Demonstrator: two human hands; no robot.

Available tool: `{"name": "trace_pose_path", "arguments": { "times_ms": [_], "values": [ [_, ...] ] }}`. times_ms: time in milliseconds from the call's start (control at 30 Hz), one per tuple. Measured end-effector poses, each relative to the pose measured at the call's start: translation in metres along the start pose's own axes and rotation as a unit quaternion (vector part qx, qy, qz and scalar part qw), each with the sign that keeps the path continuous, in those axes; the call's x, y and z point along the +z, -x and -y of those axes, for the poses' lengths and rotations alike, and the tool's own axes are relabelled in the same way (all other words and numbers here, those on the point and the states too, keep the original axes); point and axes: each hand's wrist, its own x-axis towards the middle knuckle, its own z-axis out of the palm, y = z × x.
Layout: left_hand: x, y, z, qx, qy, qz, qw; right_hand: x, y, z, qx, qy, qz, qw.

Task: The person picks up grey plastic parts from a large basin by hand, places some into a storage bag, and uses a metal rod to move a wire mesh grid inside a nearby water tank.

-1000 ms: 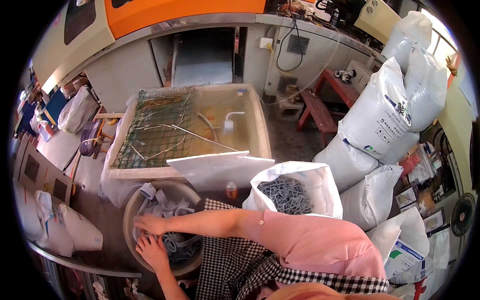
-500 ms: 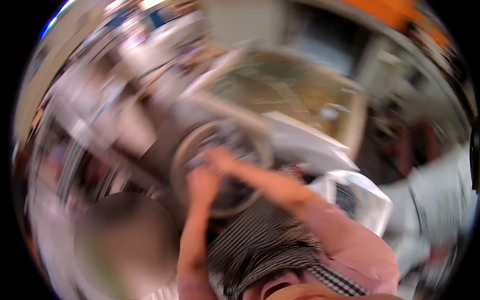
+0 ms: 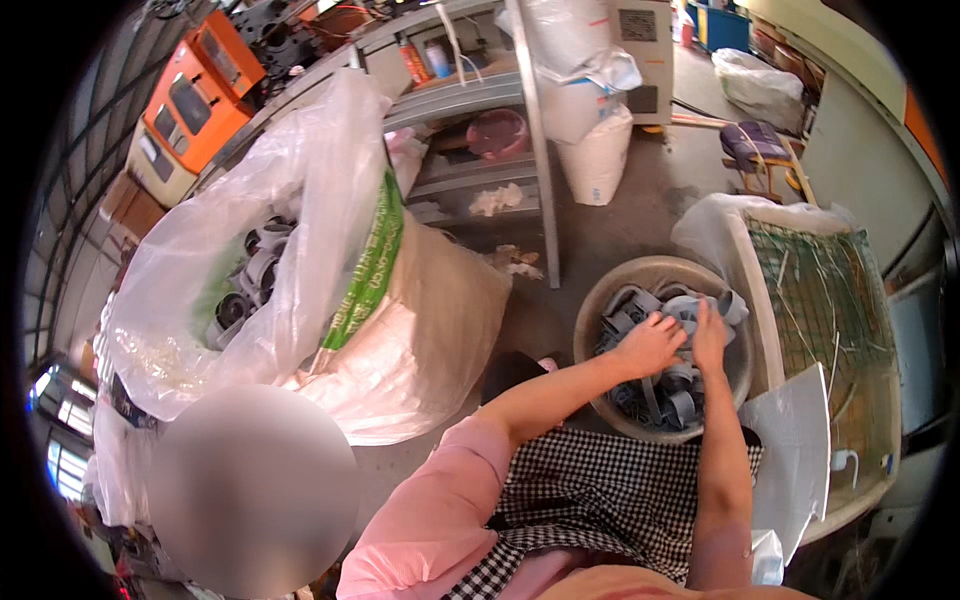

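A round, pale basin (image 3: pixel 592 305) is piled with grey plastic parts (image 3: pixel 628 300), some of them ring-shaped. Over the pile, my left hand (image 3: pixel 648 346) has its fingers curled against a grey plastic part (image 3: pixel 682 312). My right hand (image 3: pixel 709 338) reaches up beside it from the near side, fingers together and pressed to the same part. Both palms are turned from view, so the exact grip is partly hidden.
A large white sack (image 3: pixel 430 310) lined with clear plastic, holding more grey parts (image 3: pixel 262 262), stands at left. Right of the basin is a tub (image 3: pixel 765 300) with green netting and a white board (image 3: pixel 790 450). Metal shelving (image 3: pixel 540 150) and white sacks (image 3: pixel 595 155) stand beyond.
My view has swung left, bringing in the big sack and placing the basin farther right. Both hands stay at the basin; the earlier picture is too blurred to compare their fingers.
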Motion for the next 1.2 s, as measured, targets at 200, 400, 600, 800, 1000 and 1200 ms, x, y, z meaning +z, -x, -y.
{"name": "trace_pose_path", "arguments": {
  "times_ms": [200, 400, 600, 800, 1000, 1200],
  "values": [
    [-0.013, -0.004, -0.001, -0.167, 0.103, -0.171, 0.966, -0.015, -0.026, -0.015, 0.188, -0.221, -0.027, 0.957],
    [-0.019, 0.016, 0.029, -0.241, 0.235, -0.185, 0.923, -0.013, -0.011, 0.016, 0.146, -0.251, 0.06, 0.955],
    [-0.067, 0.016, -0.011, -0.168, 0.114, -0.133, 0.97, -0.066, 0.015, 0.101, -0.245, 0.13, 0.13, 0.952],
    [-0.106, 0.032, -0.023, -0.1, 0.087, -0.152, 0.979, -0.06, 0.007, 0.082, -0.154, -0.03, 0.189, 0.969],
    [-0.128, 0.04, -0.018, -0.159, -0.093, -0.145, 0.972, -0.044, 0.004, 0.115, -0.195, -0.051, 0.146, 0.968],
    [-0.204, 0.054, -0.013, -0.173, -0.04, -0.346, 0.921, -0.081, -0.015, 0.128, -0.154, -0.319, 0.169, 0.92]
  ]
}}
